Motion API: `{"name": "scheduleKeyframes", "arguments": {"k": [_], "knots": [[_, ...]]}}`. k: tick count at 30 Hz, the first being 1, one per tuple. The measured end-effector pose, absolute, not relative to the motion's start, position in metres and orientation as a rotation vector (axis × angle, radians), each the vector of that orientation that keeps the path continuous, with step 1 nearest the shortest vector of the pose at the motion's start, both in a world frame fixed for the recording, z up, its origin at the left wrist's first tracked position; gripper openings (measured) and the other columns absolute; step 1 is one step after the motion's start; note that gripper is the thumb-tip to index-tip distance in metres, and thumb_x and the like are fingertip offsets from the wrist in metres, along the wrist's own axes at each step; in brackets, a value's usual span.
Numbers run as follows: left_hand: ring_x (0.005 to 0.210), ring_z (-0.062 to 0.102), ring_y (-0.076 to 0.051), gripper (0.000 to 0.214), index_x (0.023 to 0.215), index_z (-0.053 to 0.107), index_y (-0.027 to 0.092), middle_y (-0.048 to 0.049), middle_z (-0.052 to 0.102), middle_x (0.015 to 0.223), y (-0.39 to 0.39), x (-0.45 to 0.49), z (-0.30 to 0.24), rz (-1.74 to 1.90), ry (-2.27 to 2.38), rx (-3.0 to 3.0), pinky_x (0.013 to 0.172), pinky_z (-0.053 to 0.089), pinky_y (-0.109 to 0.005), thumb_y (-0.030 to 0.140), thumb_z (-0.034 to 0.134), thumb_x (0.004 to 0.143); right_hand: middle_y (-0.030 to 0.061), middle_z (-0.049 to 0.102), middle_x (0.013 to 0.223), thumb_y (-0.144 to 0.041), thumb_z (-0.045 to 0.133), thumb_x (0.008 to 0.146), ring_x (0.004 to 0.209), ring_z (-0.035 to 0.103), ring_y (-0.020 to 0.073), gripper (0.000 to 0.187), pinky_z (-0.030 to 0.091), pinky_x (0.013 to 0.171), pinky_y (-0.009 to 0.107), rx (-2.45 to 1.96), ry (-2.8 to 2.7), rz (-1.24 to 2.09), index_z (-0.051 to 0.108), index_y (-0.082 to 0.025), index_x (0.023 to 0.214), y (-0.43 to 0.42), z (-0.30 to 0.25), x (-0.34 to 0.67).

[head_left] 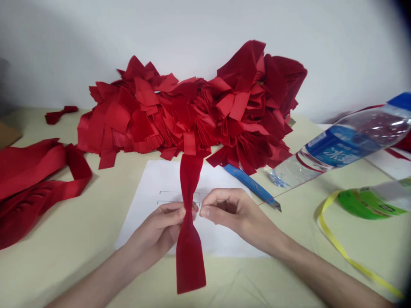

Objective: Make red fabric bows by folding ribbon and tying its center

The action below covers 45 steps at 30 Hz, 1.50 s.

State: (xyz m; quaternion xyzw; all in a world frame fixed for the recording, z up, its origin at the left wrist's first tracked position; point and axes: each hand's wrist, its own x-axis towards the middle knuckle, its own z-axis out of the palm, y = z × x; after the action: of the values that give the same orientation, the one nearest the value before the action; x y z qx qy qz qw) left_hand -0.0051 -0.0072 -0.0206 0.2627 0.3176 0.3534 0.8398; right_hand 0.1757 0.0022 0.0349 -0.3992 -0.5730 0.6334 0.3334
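A red fabric strip [190, 252] lies lengthwise over a white paper sheet [221, 239], pinched narrow at its middle like a bow. My left hand [160, 229] is closed and pinches that gathered middle from the left. My right hand [229, 209] is closed just to the right of the pinch, thumb and fingers pressed together; whether something thin is between them I cannot make out. A large heap of red fabric pieces [192, 107] rises behind the paper.
A blue utility knife [253, 188] lies right of the paper. A plastic water bottle [346, 141] lies on its side at the right, with a green tape roll [369, 201] and yellow ribbon [340, 248] nearby. Long red fabric strips [35, 179] lie at the left.
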Motion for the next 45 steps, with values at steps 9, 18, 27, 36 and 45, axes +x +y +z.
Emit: {"name": "scheduleKeyframes", "arguments": {"k": [9, 18, 27, 36, 45], "knots": [[0.076, 0.058, -0.013, 0.022, 0.078, 0.069, 0.013, -0.0046, 0.064, 0.079, -0.01, -0.004, -0.013, 0.701, 0.642, 0.612, 0.066, 0.042, -0.02, 0.027, 0.055, 0.086, 0.002, 0.066, 0.07, -0.015, 0.059, 0.077, 0.067, 0.06, 0.0113, 0.009, 0.045, 0.066, 0.024, -1.05, -1.449, 1.763, 0.062, -0.013, 0.069, 0.002, 0.035, 0.18], [0.063, 0.056, -0.01, 0.022, 0.074, 0.067, 0.016, -0.0025, 0.066, 0.068, -0.014, -0.006, -0.009, 0.687, 0.663, 0.654, 0.059, 0.039, -0.02, 0.03, 0.055, 0.086, -0.004, 0.054, 0.056, -0.022, 0.066, 0.075, 0.051, 0.044, 0.0056, 0.015, 0.034, 0.049, 0.02, -1.082, -1.5, 1.785, 0.059, -0.014, 0.064, 0.004, 0.035, 0.187], [0.055, 0.06, -0.015, 0.026, 0.067, 0.069, 0.011, -0.0056, 0.066, 0.058, -0.019, -0.001, -0.007, 0.465, 0.463, 0.622, 0.055, 0.04, -0.025, 0.036, 0.069, 0.074, -0.0014, 0.06, 0.074, -0.021, 0.07, 0.066, 0.071, 0.055, 0.0116, 0.014, 0.045, 0.063, 0.023, -1.058, -1.575, 2.029, 0.064, -0.014, 0.077, 0.009, 0.032, 0.191], [0.057, 0.06, -0.014, 0.023, 0.068, 0.069, 0.012, -0.0055, 0.067, 0.059, -0.021, 0.001, -0.006, 0.538, 0.523, 0.645, 0.055, 0.04, -0.022, 0.033, 0.067, 0.077, -0.0026, 0.053, 0.065, -0.021, 0.064, 0.073, 0.058, 0.046, 0.0068, 0.008, 0.038, 0.052, 0.018, -1.017, -1.806, 1.832, 0.062, -0.013, 0.075, 0.01, 0.036, 0.197], [0.062, 0.056, -0.01, 0.019, 0.096, 0.065, 0.017, -0.0014, 0.066, 0.063, -0.016, -0.003, -0.012, 0.707, 0.57, 0.599, 0.055, 0.035, -0.019, 0.028, 0.065, 0.08, -0.0067, 0.043, 0.052, -0.021, 0.068, 0.07, 0.047, 0.034, 0.0033, 0.014, 0.024, 0.045, 0.018, -1.078, -1.743, 1.906, 0.059, -0.011, 0.065, 0.014, 0.04, 0.2]]}}
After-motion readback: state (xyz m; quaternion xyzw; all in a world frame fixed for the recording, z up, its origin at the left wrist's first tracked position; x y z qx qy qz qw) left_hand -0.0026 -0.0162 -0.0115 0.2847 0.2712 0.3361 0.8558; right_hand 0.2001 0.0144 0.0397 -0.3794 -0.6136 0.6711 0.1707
